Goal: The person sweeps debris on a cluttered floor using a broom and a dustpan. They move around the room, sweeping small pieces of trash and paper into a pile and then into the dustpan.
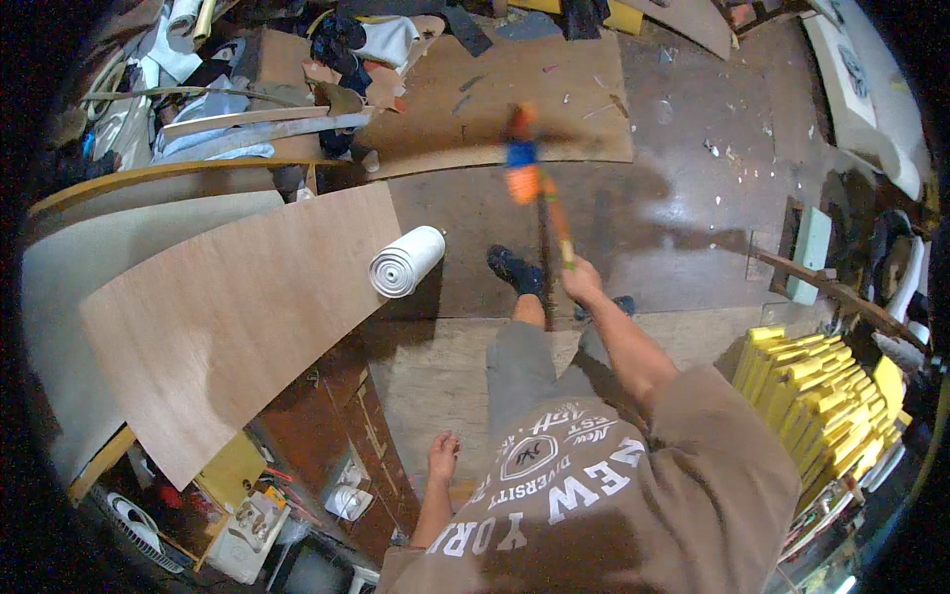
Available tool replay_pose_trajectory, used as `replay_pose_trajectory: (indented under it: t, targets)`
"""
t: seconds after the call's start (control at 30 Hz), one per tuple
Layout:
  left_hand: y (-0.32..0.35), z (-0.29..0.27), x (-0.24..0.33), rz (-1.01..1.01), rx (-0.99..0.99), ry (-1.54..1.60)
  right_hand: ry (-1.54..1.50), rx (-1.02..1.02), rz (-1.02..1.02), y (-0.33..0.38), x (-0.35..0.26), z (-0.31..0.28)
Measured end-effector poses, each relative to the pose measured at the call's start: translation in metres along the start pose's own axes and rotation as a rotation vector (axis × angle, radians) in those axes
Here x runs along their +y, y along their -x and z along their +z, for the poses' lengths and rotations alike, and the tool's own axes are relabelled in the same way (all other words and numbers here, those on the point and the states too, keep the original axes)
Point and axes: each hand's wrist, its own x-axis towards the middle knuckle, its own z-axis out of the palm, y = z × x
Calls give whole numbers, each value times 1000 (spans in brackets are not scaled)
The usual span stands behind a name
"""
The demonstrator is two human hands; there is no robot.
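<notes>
My right hand (584, 281) is closed round the thin handle of a broom (557, 216), held out in front of my legs. Its blue and orange head (522, 163) is smeared by motion, above the brown floor near a large flat board (554, 109). Low by my left side hangs my left hand (443, 455), fingers loosely curled in, with nothing showing in them.
A white roll (406, 261) rests at the corner of a plywood sheet (237, 297) on my left. Cloth and scraps (228, 109) pile up at the far left. Yellow pieces (821, 396) are stacked at right. Small debris (727, 153) dots the floor.
</notes>
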Motion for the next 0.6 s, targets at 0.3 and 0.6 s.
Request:
replay_pose_trajectory:
  t: [0.3, 0.6]
  targets:
    - [-7, 18, 8, 34, -84, -146, 175, -179, -77, 94, -24, -54]
    - [-37, -27, 42, 17, -12, -17, 348, -340, 71, -34, 73, -111]
